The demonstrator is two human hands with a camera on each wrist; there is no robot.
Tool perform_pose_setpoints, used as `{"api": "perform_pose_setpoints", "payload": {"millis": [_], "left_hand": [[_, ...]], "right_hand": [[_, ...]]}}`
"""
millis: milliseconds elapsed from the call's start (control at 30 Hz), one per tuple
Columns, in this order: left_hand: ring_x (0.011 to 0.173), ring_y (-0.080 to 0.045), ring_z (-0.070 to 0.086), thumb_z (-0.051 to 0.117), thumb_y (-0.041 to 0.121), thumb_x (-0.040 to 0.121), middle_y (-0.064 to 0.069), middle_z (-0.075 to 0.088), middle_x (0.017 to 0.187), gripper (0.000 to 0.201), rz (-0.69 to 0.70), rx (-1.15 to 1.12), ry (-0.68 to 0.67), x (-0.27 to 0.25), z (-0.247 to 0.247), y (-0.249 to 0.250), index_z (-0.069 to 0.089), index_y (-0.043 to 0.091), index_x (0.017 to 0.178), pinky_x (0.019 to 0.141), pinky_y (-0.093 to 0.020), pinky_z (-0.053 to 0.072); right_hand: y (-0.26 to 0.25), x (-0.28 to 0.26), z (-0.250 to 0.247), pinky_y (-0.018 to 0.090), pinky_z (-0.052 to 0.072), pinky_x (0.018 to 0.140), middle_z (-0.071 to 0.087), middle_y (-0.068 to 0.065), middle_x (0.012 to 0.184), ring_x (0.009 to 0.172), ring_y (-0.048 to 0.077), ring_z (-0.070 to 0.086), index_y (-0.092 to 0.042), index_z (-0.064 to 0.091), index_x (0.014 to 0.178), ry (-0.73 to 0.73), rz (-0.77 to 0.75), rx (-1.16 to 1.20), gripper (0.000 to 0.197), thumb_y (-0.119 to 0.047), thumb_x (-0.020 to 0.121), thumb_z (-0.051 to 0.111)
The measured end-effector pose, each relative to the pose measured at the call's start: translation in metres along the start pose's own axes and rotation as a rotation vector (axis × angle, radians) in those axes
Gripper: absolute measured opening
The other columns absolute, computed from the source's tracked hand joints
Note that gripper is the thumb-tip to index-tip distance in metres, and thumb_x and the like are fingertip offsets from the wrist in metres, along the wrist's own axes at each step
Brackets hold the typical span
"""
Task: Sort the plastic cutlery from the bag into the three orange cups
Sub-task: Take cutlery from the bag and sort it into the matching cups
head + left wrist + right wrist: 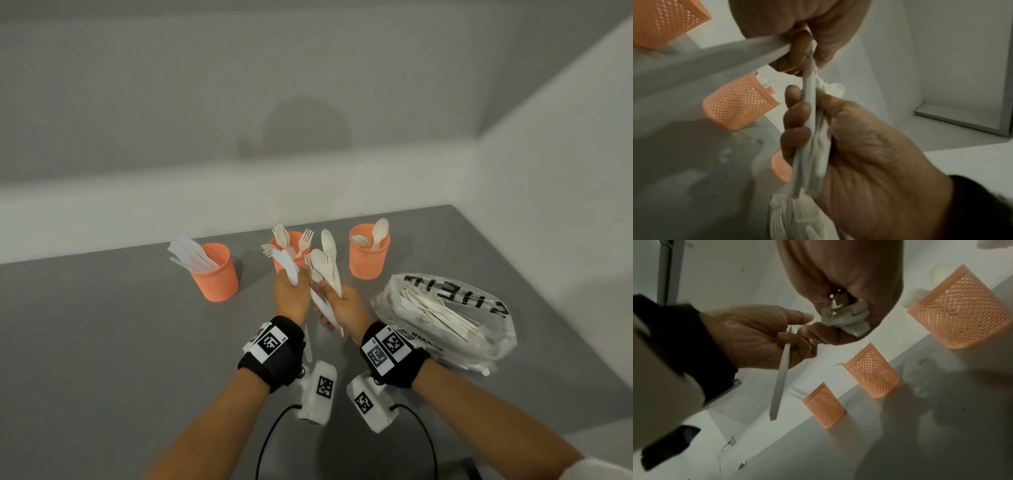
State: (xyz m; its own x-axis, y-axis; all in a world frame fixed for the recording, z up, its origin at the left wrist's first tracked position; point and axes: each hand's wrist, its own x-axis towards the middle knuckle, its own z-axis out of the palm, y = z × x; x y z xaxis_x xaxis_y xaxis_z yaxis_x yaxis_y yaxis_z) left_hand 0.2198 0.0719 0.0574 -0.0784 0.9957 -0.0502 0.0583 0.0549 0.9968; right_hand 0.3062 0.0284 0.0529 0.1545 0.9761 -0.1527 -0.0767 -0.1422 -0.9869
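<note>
Three orange mesh cups stand in a row: the left cup holds knives, the middle cup forks, the right cup spoons. In front of the middle cup, my right hand grips a mixed bundle of white cutlery, heads up. My left hand holds a white knife and pinches a second knife that still runs through my right hand's fingers. In the right wrist view the held knife's handle hangs below my left hand.
A clear plastic bag with black lettering lies on the grey table to my right, several cutlery pieces inside. White walls close the table's far and right sides. Black cables run from the wrist cameras toward me.
</note>
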Motion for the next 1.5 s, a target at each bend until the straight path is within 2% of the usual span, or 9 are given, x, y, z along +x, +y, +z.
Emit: {"api": "perform_pose_setpoints", "payload": {"millis": [133,267,400,667,900,1067,1200,1400,1500], "left_hand": [[0.053,-0.014,0.044,0.043,0.028,0.098,-0.001,0.049,0.058,0.037,-0.058,-0.046,0.03,0.003,-0.014,-0.003,0.051,0.013,0.064,0.055,-0.024,0.036],[0.037,-0.011,0.036,0.046,0.032,0.096,0.006,0.035,0.038,0.042,-0.201,-0.227,0.097,0.013,-0.041,-0.004,0.039,0.014,0.06,0.039,-0.02,0.038],[0.033,-0.01,0.026,0.059,0.041,0.087,0.002,0.029,0.045,0.047,-0.2,-0.028,0.174,0.04,-0.07,0.005,0.032,0.018,0.056,0.034,-0.016,0.025],[0.044,-0.015,0.041,0.047,0.048,0.092,-0.004,0.039,0.051,0.05,0.162,-0.092,0.443,0.13,-0.106,0.083,0.039,0.015,0.055,0.043,-0.02,0.038],[0.049,-0.014,0.043,0.047,0.046,0.093,-0.003,0.043,0.054,0.047,0.177,0.06,0.421,0.176,-0.111,0.048,0.041,0.015,0.057,0.046,-0.013,0.038],[0.059,-0.016,0.052,0.06,0.03,0.088,-0.005,0.053,0.064,0.03,0.164,0.282,0.325,0.184,-0.109,0.014,0.044,0.018,0.066,0.061,-0.025,0.042],[0.06,-0.018,0.049,0.058,0.016,0.089,0.0,0.049,0.063,0.012,0.19,0.449,0.311,0.183,-0.107,0.012,0.051,0.01,0.095,0.068,-0.027,0.037],[0.088,-0.041,0.056,0.04,0.021,0.098,-0.028,0.058,0.097,0.033,0.363,0.956,0.197,0.182,-0.108,0.011,0.057,-0.008,0.097,0.07,-0.04,0.039],[0.095,-0.042,0.056,0.031,0.026,0.101,-0.027,0.061,0.097,0.049,0.383,1.262,0.257,0.178,-0.108,0.007,0.063,-0.009,0.091,0.091,-0.048,0.036]], "right_hand": [[0.007,0.004,-0.003,0.018,0.046,0.043,0.057,0.005,0.063,0.04,0.003,0.054,-0.018,0.055,0.088,0.055,0.02,-0.034,0.018,-0.024,0.099,0.043],[0.013,0.008,-0.013,0.016,0.038,0.038,0.046,-0.001,0.058,0.036,0.003,0.042,-0.016,0.052,0.098,0.072,0.054,-0.126,0.016,-0.029,0.098,0.042],[0.014,0.009,-0.014,0.016,0.03,0.039,0.039,-0.005,0.056,0.045,0.005,0.036,-0.025,0.058,0.091,0.05,0.091,-0.172,0.023,-0.042,0.096,0.043],[-0.002,0.014,-0.015,0.015,0.02,0.034,0.028,0.001,0.056,0.035,0.004,0.021,-0.014,0.061,0.09,-0.029,0.161,-0.015,0.07,-0.064,0.091,0.013],[-0.007,0.019,-0.027,0.014,0.02,0.033,0.029,-0.003,0.047,0.033,0.004,0.023,-0.013,0.055,0.079,0.012,0.196,0.006,0.05,-0.054,0.094,0.031],[-0.006,0.021,-0.028,0.015,0.02,0.035,0.03,-0.003,0.049,0.036,0.004,0.025,-0.014,0.05,0.074,0.035,0.247,-0.003,0.047,-0.054,0.092,0.035],[-0.007,0.022,-0.023,0.016,0.02,0.035,0.031,-0.003,0.05,0.036,0.004,0.025,-0.015,0.048,0.072,0.035,0.262,-0.017,0.045,-0.054,0.092,0.037],[-0.009,0.027,-0.015,0.017,0.021,0.038,0.034,-0.002,0.05,0.035,0.003,0.028,-0.014,0.048,0.073,-0.002,0.258,-0.022,0.044,-0.052,0.093,0.036],[-0.008,0.028,-0.013,0.017,0.021,0.038,0.035,-0.002,0.05,0.034,0.003,0.028,-0.014,0.048,0.073,-0.001,0.255,-0.011,0.044,-0.051,0.093,0.037]]}}
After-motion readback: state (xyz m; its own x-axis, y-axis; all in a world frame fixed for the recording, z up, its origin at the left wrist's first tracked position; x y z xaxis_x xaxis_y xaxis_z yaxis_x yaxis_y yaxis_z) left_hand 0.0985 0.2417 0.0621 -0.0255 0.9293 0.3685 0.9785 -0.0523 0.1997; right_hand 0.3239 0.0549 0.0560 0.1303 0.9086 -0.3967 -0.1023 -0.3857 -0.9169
